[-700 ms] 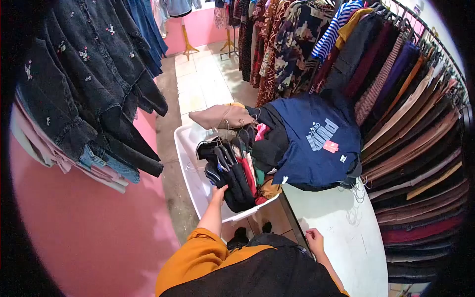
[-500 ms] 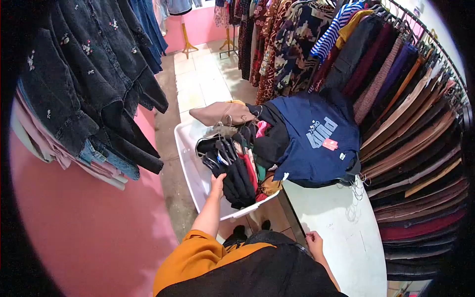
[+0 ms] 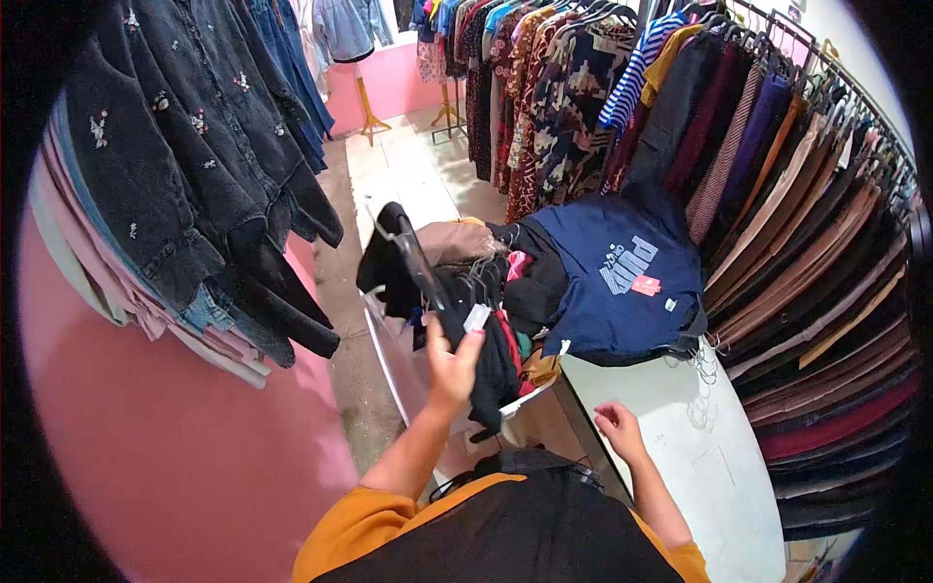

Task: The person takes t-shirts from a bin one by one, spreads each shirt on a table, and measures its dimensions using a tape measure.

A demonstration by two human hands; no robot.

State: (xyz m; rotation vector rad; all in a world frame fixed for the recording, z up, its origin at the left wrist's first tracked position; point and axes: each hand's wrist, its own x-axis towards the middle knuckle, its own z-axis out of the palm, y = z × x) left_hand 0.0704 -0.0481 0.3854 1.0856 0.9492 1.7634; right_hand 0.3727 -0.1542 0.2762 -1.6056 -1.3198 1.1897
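My left hand [image 3: 453,371] is closed on a black garment [image 3: 389,267] on a clip hanger [image 3: 416,260], lifted and tilted above the white plastic bin [image 3: 392,361]. A small white tag [image 3: 476,318] hangs close to its fingers. Under and beside it, more dark clothes [image 3: 496,355] on hangers lie in the bin, with bits of red, green and mustard showing. My right hand [image 3: 620,431] hovers at the near edge of the white table [image 3: 671,418], fingers loosely bent and holding nothing that I can see. A navy printed T-shirt [image 3: 612,282] with a pink tag lies beyond it.
On the right a long rail [image 3: 836,73] carries a dense row of trousers and tops. Dark denim jackets [image 3: 209,146] hang at the left above a pink wall [image 3: 214,447]. Behind the bin, a tiled floor [image 3: 413,170] leads back to a wooden stand [image 3: 369,115].
My left hand has raised the black garment on its hanger up out of the bin's pile. My right hand has moved up slightly along the table edge.
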